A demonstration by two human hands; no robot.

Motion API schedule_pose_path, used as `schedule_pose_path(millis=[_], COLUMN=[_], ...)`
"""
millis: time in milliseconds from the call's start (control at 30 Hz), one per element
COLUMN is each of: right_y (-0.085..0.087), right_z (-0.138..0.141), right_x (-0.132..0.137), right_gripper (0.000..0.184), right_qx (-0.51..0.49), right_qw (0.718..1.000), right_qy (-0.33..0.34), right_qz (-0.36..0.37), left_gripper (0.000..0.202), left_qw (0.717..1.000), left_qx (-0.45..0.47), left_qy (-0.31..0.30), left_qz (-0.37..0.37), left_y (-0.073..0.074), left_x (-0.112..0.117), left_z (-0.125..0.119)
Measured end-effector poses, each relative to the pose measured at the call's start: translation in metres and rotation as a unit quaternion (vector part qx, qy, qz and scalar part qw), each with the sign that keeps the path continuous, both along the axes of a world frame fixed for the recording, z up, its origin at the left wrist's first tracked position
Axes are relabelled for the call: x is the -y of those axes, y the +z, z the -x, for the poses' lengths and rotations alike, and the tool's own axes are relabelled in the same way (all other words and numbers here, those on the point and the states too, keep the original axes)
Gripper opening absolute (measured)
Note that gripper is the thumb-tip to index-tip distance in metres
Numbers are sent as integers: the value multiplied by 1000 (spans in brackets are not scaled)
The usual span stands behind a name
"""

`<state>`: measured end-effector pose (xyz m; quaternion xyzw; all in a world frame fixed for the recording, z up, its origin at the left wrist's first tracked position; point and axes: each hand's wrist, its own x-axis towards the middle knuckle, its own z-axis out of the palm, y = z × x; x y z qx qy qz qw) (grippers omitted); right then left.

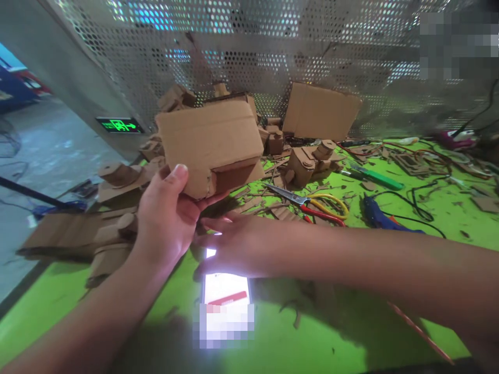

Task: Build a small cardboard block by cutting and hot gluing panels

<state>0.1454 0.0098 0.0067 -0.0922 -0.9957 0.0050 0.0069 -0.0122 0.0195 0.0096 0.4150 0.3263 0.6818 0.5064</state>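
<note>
My left hand (166, 213) grips a folded cardboard piece (210, 137) by its lower left corner, thumb on the front face and fingers underneath. The piece is held up and tilted, with a step-shaped notch in its lower right. My right hand (244, 244) reaches across from the right, below the cardboard and over a lit phone (227, 288) lying on the green table (288, 343). Its fingers are stretched out and apart, with nothing visible in them; I cannot tell whether they touch the phone. The hand covers the phone's upper part.
Scissors with red and yellow handles (304, 202) lie among cardboard scraps. Further right are a green-handled cutter (380, 178) and a blue glue gun (384, 215) with its cord. Cardboard models (302, 163) and a flat sheet (322, 111) stand near the perforated metal screen (249, 47).
</note>
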Motion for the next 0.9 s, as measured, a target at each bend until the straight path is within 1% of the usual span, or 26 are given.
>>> schedule_pose_path(millis=[100,200,267,333,400,433,500,533,600,667,700,733,800,900], right_y=[3,5,6,9,15,18,23,24,22,15,11,6,-2,-10], right_z=[2,2,-1,-10,-29,-43,-80,-101,-145,-183,-196,-206,-213,-206], right_x=[1,4,9,13,17,18,17,16,12,9,8,8,9,13], right_gripper=[28,28,26,30,35,31,25,22,25,28,28,29,30,33], right_qx=[-16,-25,-23,-16,-4,1,9,10,13,26,30,30,28,14], right_qw=[1000,999,999,999,998,996,985,974,944,916,905,896,885,875], right_qy=[18,20,4,-24,-64,-93,-174,-226,-329,-400,-424,-442,-463,-479], right_qz=[-15,-26,-25,-16,-4,2,11,10,6,14,20,28,47,71], left_gripper=[29,26,24,25,25,26,28,30,33,35,36,36,37,41], left_qw=[1000,999,999,999,999,999,999,998,997,993,991,989,988,988], left_qx=[13,24,27,25,21,17,10,7,8,13,13,11,2,-14], left_qy=[5,4,-5,-18,-26,-26,-26,-28,-39,-57,-64,-70,-74,-70], left_qz=[13,21,27,34,36,37,45,51,70,99,114,127,136,140], left_y=[-2,-3,-3,-2,0,1,2,2,1,-3,-5,-7,-11,-14], left_x=[-1,1,2,2,2,1,2,2,3,4,5,6,6,6], left_z=[0,-2,-4,-5,-4,-4,-4,-4,-5,-7,-8,-9,-11,-12])
